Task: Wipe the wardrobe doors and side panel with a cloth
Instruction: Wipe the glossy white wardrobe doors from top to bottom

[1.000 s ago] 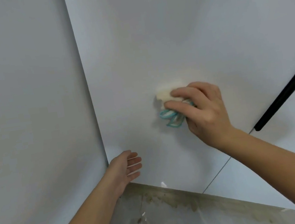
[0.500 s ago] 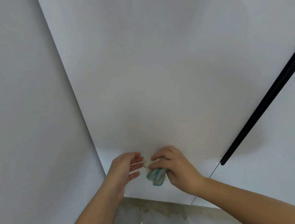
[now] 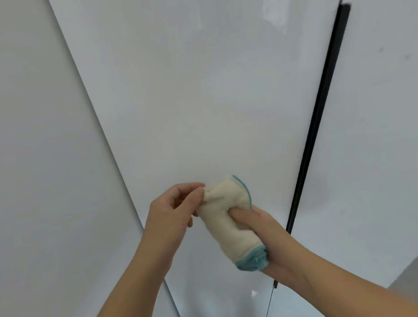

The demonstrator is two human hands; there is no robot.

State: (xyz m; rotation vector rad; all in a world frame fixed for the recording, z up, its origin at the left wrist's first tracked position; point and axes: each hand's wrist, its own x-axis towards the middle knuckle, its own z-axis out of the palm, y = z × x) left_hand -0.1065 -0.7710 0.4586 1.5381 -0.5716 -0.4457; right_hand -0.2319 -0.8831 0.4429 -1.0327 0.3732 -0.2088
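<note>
Lifted away from the wardrobe door (image 3: 206,91), the cloth (image 3: 227,217) now sits gripped in my right hand (image 3: 264,234) while my left hand (image 3: 175,211) pinches its far end.

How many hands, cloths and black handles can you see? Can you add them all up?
Hands: 2 (left hand, right hand, both holding the cloth)
Cloth: 1, cream with teal edging
Black handle: 1
Total: 4

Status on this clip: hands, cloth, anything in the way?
Left hand pinches cloth at its top end. Right hand grips its lower half. Cloth bunched, held in front of wardrobe door. Nothing in the way.
</note>
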